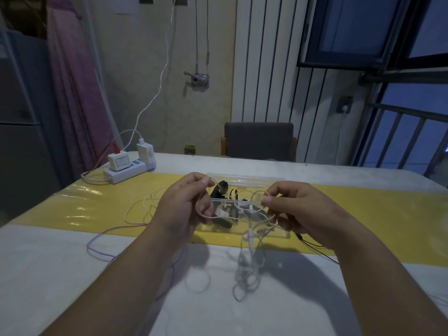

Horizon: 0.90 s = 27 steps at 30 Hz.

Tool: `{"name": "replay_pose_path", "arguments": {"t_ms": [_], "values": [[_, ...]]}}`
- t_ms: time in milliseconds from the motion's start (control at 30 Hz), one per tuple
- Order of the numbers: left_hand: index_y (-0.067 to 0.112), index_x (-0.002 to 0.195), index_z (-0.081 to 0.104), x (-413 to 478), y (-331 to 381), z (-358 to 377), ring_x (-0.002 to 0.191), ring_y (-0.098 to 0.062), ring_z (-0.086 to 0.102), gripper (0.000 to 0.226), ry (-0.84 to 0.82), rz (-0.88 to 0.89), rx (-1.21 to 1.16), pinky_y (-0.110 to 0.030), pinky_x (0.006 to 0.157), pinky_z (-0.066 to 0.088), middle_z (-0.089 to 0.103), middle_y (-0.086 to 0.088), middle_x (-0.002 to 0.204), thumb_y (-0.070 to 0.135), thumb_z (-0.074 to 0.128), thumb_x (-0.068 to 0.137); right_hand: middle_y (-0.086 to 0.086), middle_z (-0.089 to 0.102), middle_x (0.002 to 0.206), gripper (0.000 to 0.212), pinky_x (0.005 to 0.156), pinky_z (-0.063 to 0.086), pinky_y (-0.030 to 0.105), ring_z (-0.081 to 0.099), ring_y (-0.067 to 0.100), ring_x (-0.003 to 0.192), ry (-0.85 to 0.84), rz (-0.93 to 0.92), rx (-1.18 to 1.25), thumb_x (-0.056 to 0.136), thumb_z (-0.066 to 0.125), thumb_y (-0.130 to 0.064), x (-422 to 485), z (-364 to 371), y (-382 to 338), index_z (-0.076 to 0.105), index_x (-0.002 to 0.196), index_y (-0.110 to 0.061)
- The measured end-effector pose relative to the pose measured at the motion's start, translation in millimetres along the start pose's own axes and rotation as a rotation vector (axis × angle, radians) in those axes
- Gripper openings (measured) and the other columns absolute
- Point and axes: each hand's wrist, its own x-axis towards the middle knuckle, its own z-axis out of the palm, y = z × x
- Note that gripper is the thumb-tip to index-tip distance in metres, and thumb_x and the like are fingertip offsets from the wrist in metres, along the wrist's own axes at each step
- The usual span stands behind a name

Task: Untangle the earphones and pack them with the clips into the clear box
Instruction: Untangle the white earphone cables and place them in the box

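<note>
Both hands [184, 204] [293, 209] raised, pinching tangled earphones [249, 214].

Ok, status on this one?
Left hand, right hand both pinch white earphone cable, tangle hanging below. Black clips appear inside clear box. Purple cable loose on table.

We see a pale grey surface [60, 275] crossed by a glossy yellow strip [388, 214]. On the strip lie a clear box [244, 181], loops of white earphone cable [143, 207] and a black cord [317, 248]. A white power strip [128, 173] sits at the far left, and a purple cable [97, 241] trails onto the grey.
</note>
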Motion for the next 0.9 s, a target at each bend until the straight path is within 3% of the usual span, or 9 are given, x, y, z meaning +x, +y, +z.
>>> {"name": "replay_pose_path", "arguments": {"t_ms": [100,233,300,433,567,600,667,767,900], "values": [[0.006,0.072,0.060,3,0,-7,0.039,-0.012,0.017,0.015,-0.092,-0.032,0.057,-0.016,0.039,0.022,0.020,0.002,0.043,0.016,0.057,0.083,0.010,0.064,0.063,0.014,0.041,0.022,0.022,0.042,0.015,0.045,0.022,-0.030,0.054,0.097,0.056,-0.023,1,3,0,0.055,0.087,-0.013],[0.006,0.078,0.068,0,-4,-4,0.043,-0.017,0.033,0.041,-0.127,-0.025,0.320,-0.022,0.045,0.027,0.037,-0.005,0.050,0.045,0.055,0.082,0.012,0.063,0.061,0.013,0.044,0.023,0.024,0.038,0.015,0.043,-0.006,-0.059,0.089,0.099,0.053,-0.022,2,8,0,0.054,0.093,-0.011],[0.010,0.077,0.067,0,-5,-1,0.048,-0.018,0.039,0.037,-0.100,0.030,0.386,-0.026,0.046,0.030,0.044,-0.007,0.058,0.046,0.058,0.081,0.014,0.063,0.062,0.012,0.042,0.026,0.022,0.038,0.015,0.043,-0.022,-0.069,0.076,0.099,0.054,-0.020,3,9,1,0.055,0.092,-0.010],[0.018,0.082,0.066,1,-7,-2,0.055,-0.012,0.049,0.024,-0.103,0.100,0.496,-0.024,0.049,0.038,0.056,0.004,0.065,0.041,0.065,0.076,0.015,0.062,0.063,0.011,0.042,0.029,0.021,0.037,0.015,0.044,-0.056,-0.074,0.059,0.096,0.058,-0.021,3,10,2,0.058,0.091,-0.011],[0.020,0.084,0.075,-2,-12,0,0.057,-0.007,0.054,0.015,-0.201,0.031,0.598,-0.026,0.055,0.041,0.064,0.007,0.067,0.033,0.071,0.077,0.015,0.062,0.063,0.012,0.040,0.029,0.019,0.036,0.014,0.043,-0.097,-0.088,0.063,0.095,0.059,-0.022,3,11,2,0.060,0.092,-0.011],[0.017,0.080,0.073,-3,-12,2,0.057,-0.010,0.054,0.009,-0.210,0.028,0.575,-0.027,0.055,0.041,0.064,0.003,0.065,0.026,0.071,0.082,0.014,0.062,0.063,0.012,0.040,0.029,0.019,0.037,0.014,0.043,-0.078,-0.094,0.061,0.096,0.058,-0.021,2,12,1,0.059,0.093,-0.009],[0.010,0.072,0.067,-3,-12,4,0.058,-0.020,0.056,0.019,-0.181,0.025,0.437,-0.028,0.054,0.042,0.064,-0.010,0.068,0.014,0.061,0.090,0.012,0.062,0.061,0.012,0.039,0.031,0.020,0.039,0.015,0.044,0.041,-0.136,0.078,0.098,0.053,-0.018,3,12,-1,0.057,0.093,-0.008],[0.005,0.066,0.052,-1,-5,3,0.058,-0.026,0.058,0.029,-0.110,-0.022,0.033,-0.030,0.051,0.045,0.063,-0.022,0.074,0.015,0.046,0.093,0.007,0.052,0.053,0.017,0.038,0.025,0.024,0.037,0.017,0.042,0.268,-0.224,0.228,0.102,0.041,-0.016,5,4,-2,0.049,0.089,-0.012],[0.012,0.070,0.042,2,1,-5,0.057,-0.021,0.056,0.023,-0.095,-0.024,-0.356,-0.031,0.062,0.038,0.054,-0.007,0.057,0.022,0.040,0.091,0.009,0.040,0.049,0.021,0.038,0.016,0.025,0.026,0.017,0.038,0.295,-0.236,0.351,0.103,0.037,-0.018,5,-4,0,0.047,0.086,-0.013]]}}
